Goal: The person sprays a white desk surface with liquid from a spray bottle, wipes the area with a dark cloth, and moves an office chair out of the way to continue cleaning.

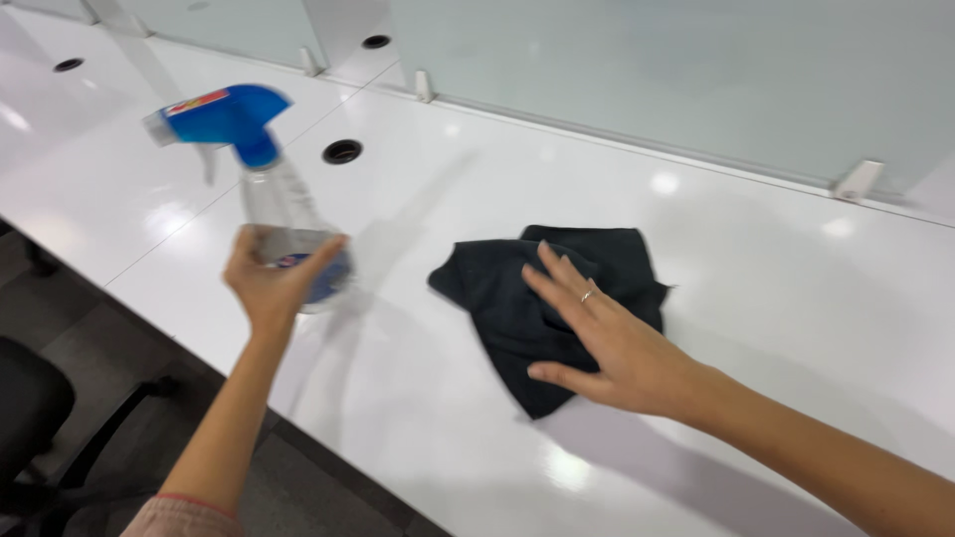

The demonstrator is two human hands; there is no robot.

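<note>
Here: left hand point(271, 283) grips spray bottle point(269, 189) left of black cloth point(557, 298); right hand point(607, 343), spread flat, should press evenly.

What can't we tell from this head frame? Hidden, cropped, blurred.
- Spray bottle: lower body covered by the left hand, and motion-blurred, so the liquid level is unreadable.
- Black cloth: middle part hidden under the right hand; how firmly the palm presses on it is unclear.
- Black chair: cut off by the left and bottom edges.
- Glass partition: frosted, nothing behind it is visible.
</note>
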